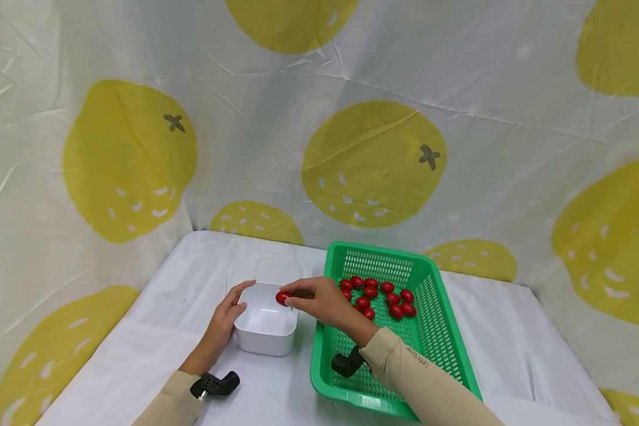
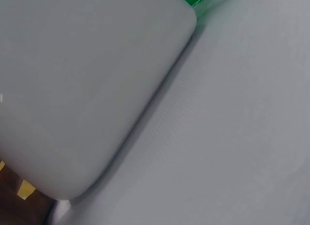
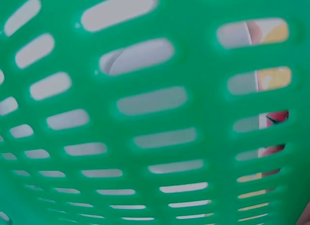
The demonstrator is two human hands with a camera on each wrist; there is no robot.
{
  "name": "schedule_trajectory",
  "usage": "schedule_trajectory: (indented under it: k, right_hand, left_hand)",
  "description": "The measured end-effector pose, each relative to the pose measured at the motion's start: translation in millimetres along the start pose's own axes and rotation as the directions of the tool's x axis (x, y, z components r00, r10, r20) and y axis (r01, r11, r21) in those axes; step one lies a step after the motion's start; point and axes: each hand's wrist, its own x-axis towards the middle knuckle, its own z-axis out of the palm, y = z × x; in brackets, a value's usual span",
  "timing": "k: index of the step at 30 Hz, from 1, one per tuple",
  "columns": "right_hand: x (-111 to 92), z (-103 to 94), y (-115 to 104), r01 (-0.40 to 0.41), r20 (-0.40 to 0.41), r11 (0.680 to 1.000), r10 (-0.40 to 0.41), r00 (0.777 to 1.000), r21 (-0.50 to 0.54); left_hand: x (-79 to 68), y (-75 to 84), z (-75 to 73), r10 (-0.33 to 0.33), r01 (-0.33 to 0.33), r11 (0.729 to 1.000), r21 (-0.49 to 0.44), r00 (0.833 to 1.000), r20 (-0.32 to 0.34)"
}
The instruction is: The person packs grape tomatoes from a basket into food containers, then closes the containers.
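Note:
A square white container [image 1: 266, 342] stands on the cloth, its inside bare white where it shows. My left hand [image 1: 228, 313] grips its left side, thumb at the rim; the container's outer wall [image 2: 97, 89] fills much of the left wrist view. Over the container's right rim, my right hand [image 1: 322, 300] pinches a red cherry tomato [image 1: 283, 297] between thumb and fingertips. Several more cherry tomatoes [image 1: 396, 311] lie in the far half of a green basket [image 1: 455, 349], beneath and right of my right forearm. In the right wrist view, the basket's slotted wall [image 3: 111, 99] blocks most of the hand.
A clear, lid-like round-cornered piece [image 1: 278, 267] lies behind the container. White cloth [image 1: 160, 343] covers the table. A lemon-print curtain [image 1: 255, 148] hangs along the back and sides. The basket's near rim [image 1: 362, 399] stands close under my right sleeve.

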Motion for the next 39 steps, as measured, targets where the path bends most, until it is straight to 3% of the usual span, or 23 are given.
schedule_trajectory:
  k: [26, 39]
  right_hand:
    - [-4.2, 0.2, 4.4, 0.077, 0.007, 0.992, -0.076, 0.997, -0.1]
    - [-4.2, -0.9, 2.1, 0.084, 0.018, 0.991, -0.083, 0.996, -0.105]
  left_hand:
    - [0.6, -5.4, 0.6, 0.036, -0.035, 0.999, -0.034, 0.999, 0.019]
    - [-0.9, -2.2, -0.7, -0.013, 0.013, 1.0, -0.022, 0.999, 0.031]
